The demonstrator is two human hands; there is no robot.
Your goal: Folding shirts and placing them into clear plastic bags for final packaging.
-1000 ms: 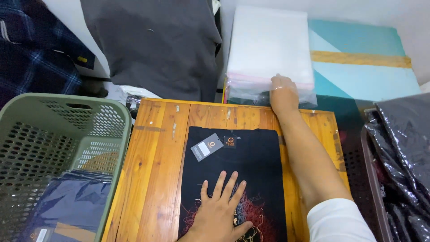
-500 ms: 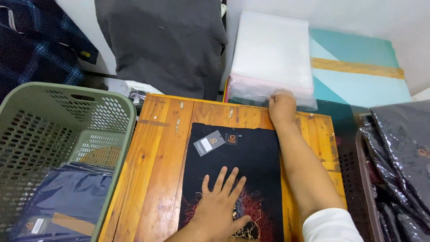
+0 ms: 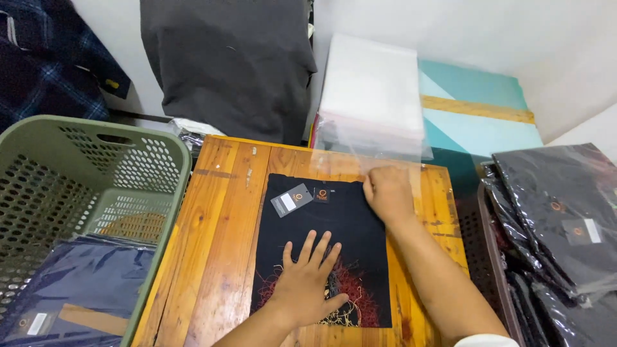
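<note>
A folded black T-shirt [image 3: 340, 218] with a red and gold print and a grey hang tag [image 3: 291, 200] lies on a small wooden table [image 3: 218, 244]. My left hand [image 3: 307, 277] rests flat on the print, fingers spread. My right hand [image 3: 387, 191] is closed on the edge of a clear plastic bag [image 3: 360, 151] at the shirt's upper right corner. The bag stretches from my hand back toward the stack of clear bags [image 3: 373, 96] behind the table.
A green perforated basket [image 3: 77, 167] at the left holds bagged dark blue shirts [image 3: 71, 289]. A dark crate [image 3: 495, 283] at the right holds bagged black shirts [image 3: 565, 212]. A dark garment [image 3: 231, 58] hangs at the back; teal boards [image 3: 475, 115] lean by the wall.
My right hand has come back from the stack of bags toward the shirt, drawing one clear bag with it. My left hand has stayed flat on the print.
</note>
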